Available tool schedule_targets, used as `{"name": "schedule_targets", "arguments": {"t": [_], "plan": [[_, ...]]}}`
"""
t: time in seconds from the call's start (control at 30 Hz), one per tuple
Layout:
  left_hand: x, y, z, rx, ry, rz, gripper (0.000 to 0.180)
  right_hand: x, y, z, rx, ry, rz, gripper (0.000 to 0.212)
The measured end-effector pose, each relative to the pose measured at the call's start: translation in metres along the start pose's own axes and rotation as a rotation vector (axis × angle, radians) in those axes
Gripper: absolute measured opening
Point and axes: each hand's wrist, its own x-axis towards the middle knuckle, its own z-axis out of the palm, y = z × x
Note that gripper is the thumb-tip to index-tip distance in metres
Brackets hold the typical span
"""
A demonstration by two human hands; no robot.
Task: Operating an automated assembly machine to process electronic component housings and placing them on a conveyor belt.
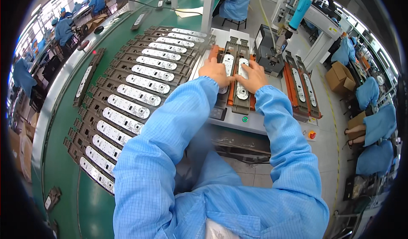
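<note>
One white board [228,63] lies beside the left hand [214,72], grip unclear; another board [242,92] under the right hand [253,78], grip spread.

I'm on a factory assembly floor: oblong white circuit boards [139,95] in grey-brown plastic housings [117,73] line my long green workbench [59,154], and blue-smocked workers [63,34] sit left and right of me.

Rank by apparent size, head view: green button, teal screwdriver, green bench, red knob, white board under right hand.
1. Green bench
2. Teal screwdriver and white board: too close to rank; right hand partly covers it
3. Red knob
4. Green button
</note>
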Motion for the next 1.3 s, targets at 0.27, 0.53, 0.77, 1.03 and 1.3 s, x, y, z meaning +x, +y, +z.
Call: {"name": "schedule_targets", "arguments": {"t": [0.27,0.53,0.77,1.03,1.3], "plan": [[0.012,-0.019,0.019,-0.116,0.155,0.011,0.061,-0.008,-0.008,0.007,-0.019,0.074,-0.024,0.058],[0.019,-0.023,0.013,-0.100,0.100,0.024,0.064,0.005,-0.014,-0.002,0.015,-0.048,0.082,0.061],[0.002,-0.034,0.010,-0.017,0.143,0.094,0.060,0.002,-0.024,-0.005,0.041,-0.058,0.075,0.061],[0.007,-0.026,0.012,0.061,0.100,0.077,0.057,-0.005,-0.024,0.006,0.084,0.028,0.042,0.058],[-0.049,-0.021,0.010,-0.229,0.587,0.478,0.021,-0.005,0.021,0.010,0.739,0.161,-0.095,0.056]]}}
